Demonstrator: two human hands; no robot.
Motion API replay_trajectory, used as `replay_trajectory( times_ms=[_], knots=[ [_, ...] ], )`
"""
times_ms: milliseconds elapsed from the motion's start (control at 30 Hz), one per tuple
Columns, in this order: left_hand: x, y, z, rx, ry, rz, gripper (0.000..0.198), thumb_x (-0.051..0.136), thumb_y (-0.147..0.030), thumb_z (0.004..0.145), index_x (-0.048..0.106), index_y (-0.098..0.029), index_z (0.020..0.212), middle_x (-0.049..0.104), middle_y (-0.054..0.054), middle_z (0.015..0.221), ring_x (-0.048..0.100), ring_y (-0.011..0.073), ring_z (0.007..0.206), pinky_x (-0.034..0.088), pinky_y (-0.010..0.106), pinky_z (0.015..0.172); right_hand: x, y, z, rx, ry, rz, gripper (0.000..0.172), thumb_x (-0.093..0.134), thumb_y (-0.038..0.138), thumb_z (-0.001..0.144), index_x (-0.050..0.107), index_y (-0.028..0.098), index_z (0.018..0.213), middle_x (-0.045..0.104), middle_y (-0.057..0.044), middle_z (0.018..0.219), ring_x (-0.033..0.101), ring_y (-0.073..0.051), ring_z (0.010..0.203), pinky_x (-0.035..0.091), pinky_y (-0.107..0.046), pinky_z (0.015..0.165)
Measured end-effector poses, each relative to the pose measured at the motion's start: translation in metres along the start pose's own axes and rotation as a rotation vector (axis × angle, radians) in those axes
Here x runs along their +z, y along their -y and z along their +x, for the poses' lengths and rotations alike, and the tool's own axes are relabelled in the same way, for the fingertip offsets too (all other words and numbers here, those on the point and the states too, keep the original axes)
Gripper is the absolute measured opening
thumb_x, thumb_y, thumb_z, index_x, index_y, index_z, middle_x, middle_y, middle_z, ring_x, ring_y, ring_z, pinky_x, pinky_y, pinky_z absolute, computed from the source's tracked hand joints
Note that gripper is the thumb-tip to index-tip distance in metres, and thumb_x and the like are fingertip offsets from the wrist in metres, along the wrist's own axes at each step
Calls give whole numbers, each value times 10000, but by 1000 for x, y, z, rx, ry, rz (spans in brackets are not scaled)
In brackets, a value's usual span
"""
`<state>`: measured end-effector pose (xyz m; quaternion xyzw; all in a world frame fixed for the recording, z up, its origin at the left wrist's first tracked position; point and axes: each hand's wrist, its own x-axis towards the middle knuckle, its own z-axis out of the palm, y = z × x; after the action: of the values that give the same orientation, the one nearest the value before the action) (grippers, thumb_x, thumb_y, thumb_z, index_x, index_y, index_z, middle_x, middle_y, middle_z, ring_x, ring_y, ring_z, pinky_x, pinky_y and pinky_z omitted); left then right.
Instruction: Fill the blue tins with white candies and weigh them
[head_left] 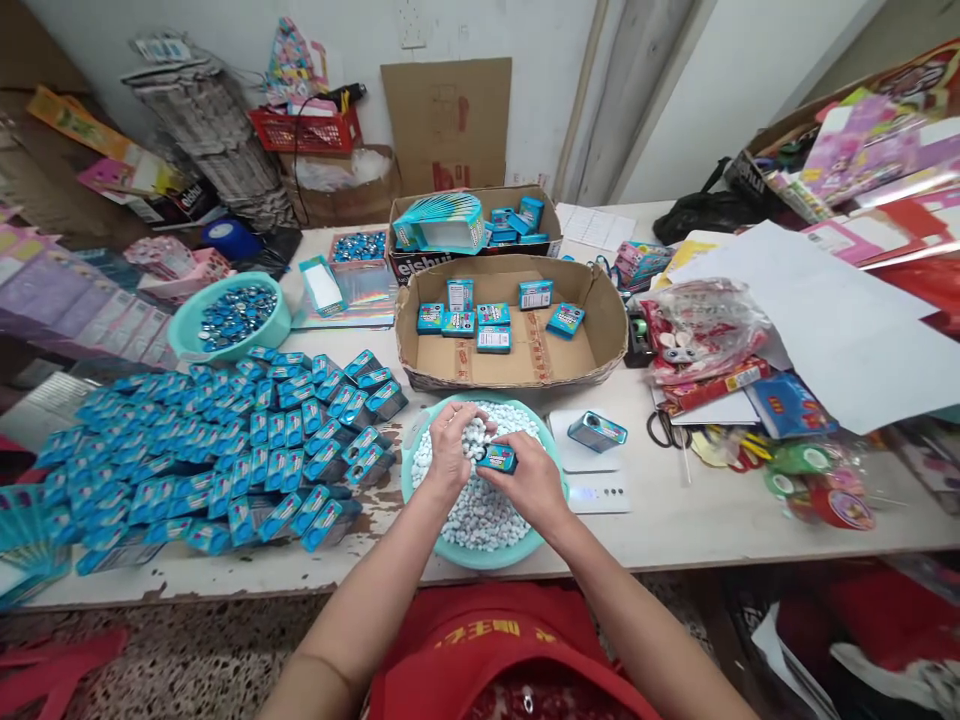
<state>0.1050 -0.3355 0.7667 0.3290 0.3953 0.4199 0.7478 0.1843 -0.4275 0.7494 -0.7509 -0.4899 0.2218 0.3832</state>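
Over a mint-green basin (547, 530) full of small pale pellets (484, 525), both my hands are close together. My left hand (452, 440) cups a clump of white pellets (475, 437). A small blue printed tin (498, 459) is gripped in my right hand (534, 478), its end tilted toward those pellets. The tin's opening is hidden from me. Just right of the basin, another blue tin (597, 432) lies on a white digital scale (600, 495).
Many blue tins (285, 430) cover the table's left side. Behind the basin stands a cardboard tray (510, 372) with several tins. A second green basin (281, 318) holds shiny metal parts. Scissors (667, 430), tape rolls (840, 505) and paper sheets (840, 320) lie to the right.
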Motion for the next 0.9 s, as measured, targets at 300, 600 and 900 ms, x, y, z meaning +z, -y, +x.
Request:
replay_trajectory(
  times_ms=[300, 600, 900],
  knots=[
    [4, 4, 3, 65, 2, 75, 292, 701, -357, 662, 487, -161, 625, 552, -38, 586, 513, 84, 428, 401, 218, 455, 1, 2, 2, 29, -20, 37, 253, 679, 179, 651, 588, 210, 885, 614, -36, 910, 571, -225, 895, 448, -357, 784],
    [10, 5, 5, 116, -7, 91, 332, 691, -378, 692, 452, -173, 586, 464, -57, 469, 528, 101, 447, 415, 223, 483, -1, -1, 1, 44, -79, 153, 219, 682, 245, 650, 578, 216, 841, 608, -19, 864, 572, -214, 856, 445, -345, 762],
    [15, 8, 5, 106, -15, 141, 310, 699, -400, 674, 495, -169, 647, 523, -40, 521, 518, 96, 443, 404, 221, 460, -7, -5, 3, 71, -59, 154, 224, 681, 233, 633, 586, 216, 835, 605, -20, 871, 574, -218, 866, 447, -351, 773]
  ],
)
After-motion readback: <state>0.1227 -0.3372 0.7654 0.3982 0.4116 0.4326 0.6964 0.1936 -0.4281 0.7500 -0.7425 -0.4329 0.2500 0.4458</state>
